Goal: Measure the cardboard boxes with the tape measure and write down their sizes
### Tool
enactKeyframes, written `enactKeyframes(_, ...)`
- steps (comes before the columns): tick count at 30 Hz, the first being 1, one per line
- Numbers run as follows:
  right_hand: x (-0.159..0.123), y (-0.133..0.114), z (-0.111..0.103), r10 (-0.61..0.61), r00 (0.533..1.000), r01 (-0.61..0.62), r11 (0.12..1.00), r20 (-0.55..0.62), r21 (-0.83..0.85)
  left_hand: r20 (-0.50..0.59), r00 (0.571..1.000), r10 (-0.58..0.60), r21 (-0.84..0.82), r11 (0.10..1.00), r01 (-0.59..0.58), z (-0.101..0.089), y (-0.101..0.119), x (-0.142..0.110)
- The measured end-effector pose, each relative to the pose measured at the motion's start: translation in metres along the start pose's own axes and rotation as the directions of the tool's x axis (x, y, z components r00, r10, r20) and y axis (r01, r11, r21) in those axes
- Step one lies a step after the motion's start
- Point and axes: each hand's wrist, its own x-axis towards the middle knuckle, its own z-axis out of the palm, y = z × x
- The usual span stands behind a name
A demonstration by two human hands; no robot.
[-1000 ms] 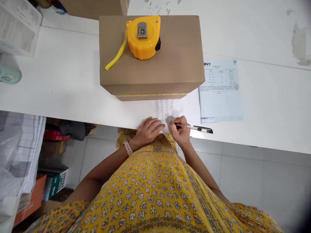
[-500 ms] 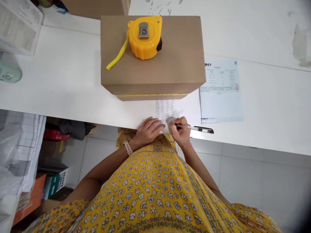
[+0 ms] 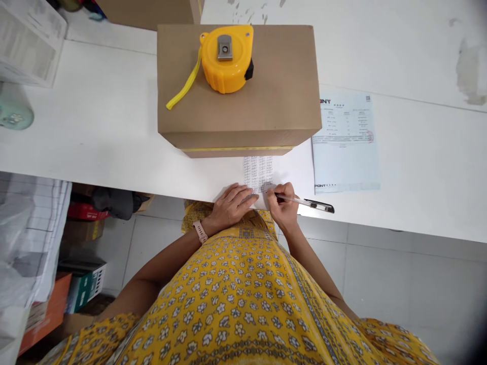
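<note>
My right hand [image 3: 283,207] is closed around a pen [image 3: 314,204] with a clear barrel and black cap end; its tip rests at the lower part of a written sheet [image 3: 258,170]. Rows of small handwriting in columns cover the sheet's middle. My left hand [image 3: 233,204] lies flat, fingers stretched, at the sheet's lower left by the table edge. Just beyond both hands stands a brown cardboard box [image 3: 274,96], hiding the sheet's far part. On top of the box sits a yellow tape measure [image 3: 227,66] with a yellow strap.
A printed paper [image 3: 346,162] lies right of the box on the white table [image 3: 422,162]. At the left are a white box [image 3: 28,40] and a pale green object [image 3: 15,114]. Another cardboard box [image 3: 152,12] stands behind. Boxes sit below, left of my body.
My right hand and the pen have shifted very slightly along the sheet. The left hand, box and tape measure stay in place.
</note>
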Motion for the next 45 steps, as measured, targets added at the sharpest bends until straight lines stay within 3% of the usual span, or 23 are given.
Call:
enactKeyframes(12, 0.000, -0.001, 0.001, 0.046, 0.999, -0.046, 0.998, -0.009, 0.032, -0.013, 1.000, -0.020, -0.046, 0.999, 0.020, 0.001, 0.000, -0.002)
enactKeyframes(20, 0.000, -0.002, 0.000, 0.052, 0.999, -0.052, 0.999, -0.004, 0.011, 0.072, 0.996, -0.053, -0.043, 0.998, 0.056, 0.001, 0.000, -0.003)
enactKeyframes(26, -0.002, 0.000, 0.000, 0.034, 0.999, -0.034, 0.999, 0.003, -0.004, -0.013, 1.000, 0.003, 0.006, 1.000, -0.003, -0.001, 0.001, 0.000)
enactKeyframes(38, -0.002, 0.001, 0.002, 0.030, 0.999, -0.030, 1.000, -0.014, 0.002, 0.014, 0.999, -0.032, -0.056, 0.998, 0.032, 0.001, 0.000, -0.002)
enactKeyframes(42, -0.001, 0.001, 0.000, 0.061, 0.991, -0.050, 0.994, -0.118, 0.097, 0.034, 0.998, -0.049, -0.071, 0.996, 0.052, 0.001, 0.000, -0.002)
enactKeyframes(45, 0.011, 0.004, -0.014, 0.051, 0.976, -0.053, 0.999, -0.214, -0.004, 0.053, 0.997, -0.060, -0.088, 0.994, 0.065, 0.002, -0.001, -0.003)
